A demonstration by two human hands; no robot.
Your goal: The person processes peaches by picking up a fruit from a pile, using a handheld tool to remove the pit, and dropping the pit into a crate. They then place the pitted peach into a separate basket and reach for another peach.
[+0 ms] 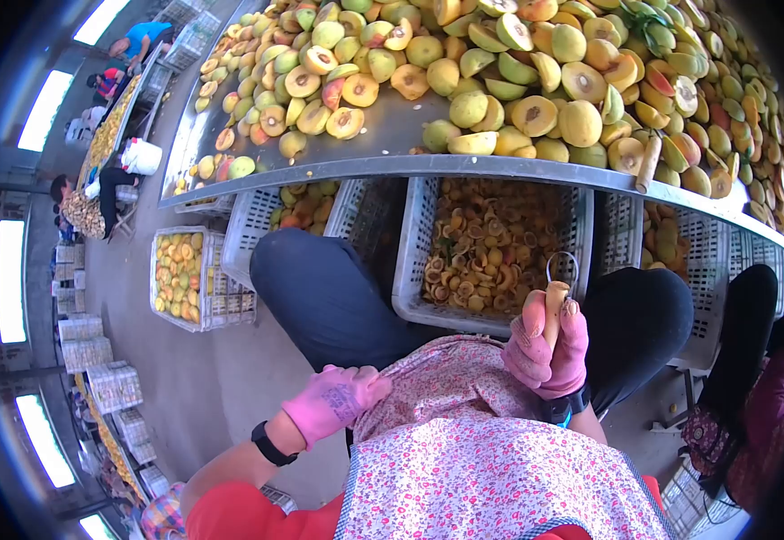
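Note:
My right hand (pixel 549 346), in a pink glove, is closed around a pitting tool (pixel 556 292) with a wooden handle and a wire loop at its tip, held upright over my lap. My left hand (pixel 333 400), also gloved in pink, pinches the edge of my floral apron (pixel 464 450) at my waist. Between my knees stands a white crate (pixel 410 270) of peach pits and scraps. Above it runs a metal table (pixel 383 135) heaped with whole and halved peaches (pixel 536 112).
Another wooden-handled tool (pixel 648 162) lies at the table's edge on the right. More white crates (pixel 198 279) with peach halves stand on the floor to the left. A person in dark red (pixel 770 396) sits at my right. Other workers (pixel 95 193) sit at a far table.

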